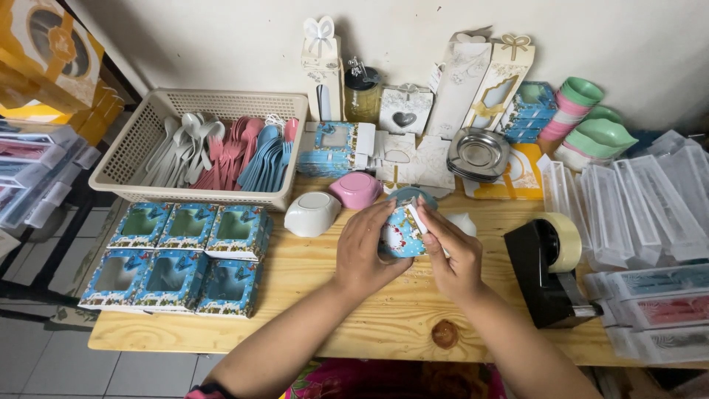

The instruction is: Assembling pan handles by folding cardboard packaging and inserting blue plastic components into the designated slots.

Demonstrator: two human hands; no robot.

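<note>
Above the middle of the wooden table [295, 295], both my hands hold a small blue patterned gift box [402, 235]. My left hand [363, 250] cups its left side and bottom. My right hand [456, 255] pinches a white flap at the box's upper right edge. A teal bowl [410, 194] sits just behind the box. A white bowl [312, 213] and a pink bowl [356, 189] lie upside down to the left of my hands.
Several finished blue window boxes [181, 255] stand at the left. A beige basket [199, 148] of plastic spoons and forks sits behind them. A black tape dispenser [550, 270] is at the right, clear plastic boxes [642, 214] beyond it. Flat cartons, metal dishes [478, 154] and stacked cups [576, 107] line the wall.
</note>
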